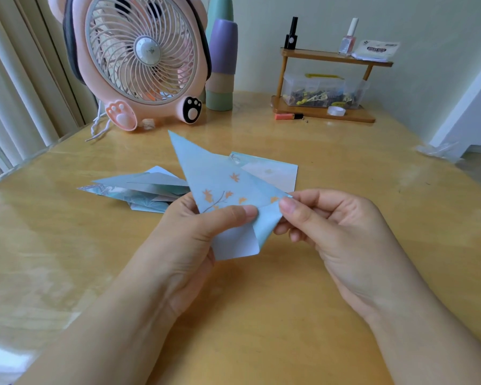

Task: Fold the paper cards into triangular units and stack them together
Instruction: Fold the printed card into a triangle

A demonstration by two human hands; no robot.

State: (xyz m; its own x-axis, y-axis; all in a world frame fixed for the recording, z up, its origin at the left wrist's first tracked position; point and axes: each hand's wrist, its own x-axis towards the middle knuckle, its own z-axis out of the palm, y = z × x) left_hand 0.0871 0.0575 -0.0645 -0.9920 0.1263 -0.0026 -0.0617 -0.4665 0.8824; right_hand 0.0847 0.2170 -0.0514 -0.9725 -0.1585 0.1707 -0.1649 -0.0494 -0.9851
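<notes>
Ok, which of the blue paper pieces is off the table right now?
The leaf-printed card, pinched between the left hand and right hand. The folded pile and the flat card behind it both lie on the table.

Held card (217,179): light blue paper printed with orange leaves on a thin branch; partly folded into a long triangle, apex pointing up and away to the left.
Held card, lower edge: a flap curls under at the bottom right, showing the plain pale reverse.
Held card, position: raised above the desk, pinched at its lower corners.
Folded units (139,190): several blue and teal triangular pieces, overlapped in a loose pile, points fanning left; lying flat on the desk, left of the held card.
Flat card (272,173): unfolded pale blue rectangle, lying flat on the desk behind the held card, partly hidden by it.
</notes>
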